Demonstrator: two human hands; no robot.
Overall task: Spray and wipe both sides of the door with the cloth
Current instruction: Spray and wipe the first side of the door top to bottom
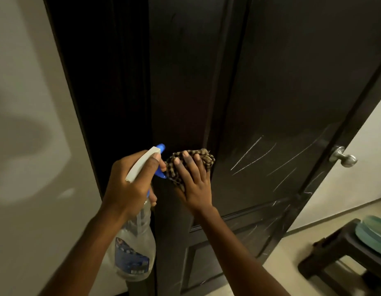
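A dark brown panelled door (270, 86) stands open in front of me, with pale scratch marks on its lower right part. My right hand (195, 182) presses a brown checked cloth (191, 160) flat against the door's left stile, fingers spread over it. Just to the left, my left hand (129, 182) grips the neck of a clear spray bottle (135, 248) with a white and blue trigger head; the blue nozzle points at the door beside the cloth. A finger rests on the trigger.
A silver door knob (343, 157) sticks out at the door's right edge. A cream wall (31, 124) fills the left side. At the lower right stands a dark stool (335, 251) with teal items on it, on a pale floor (281, 274).
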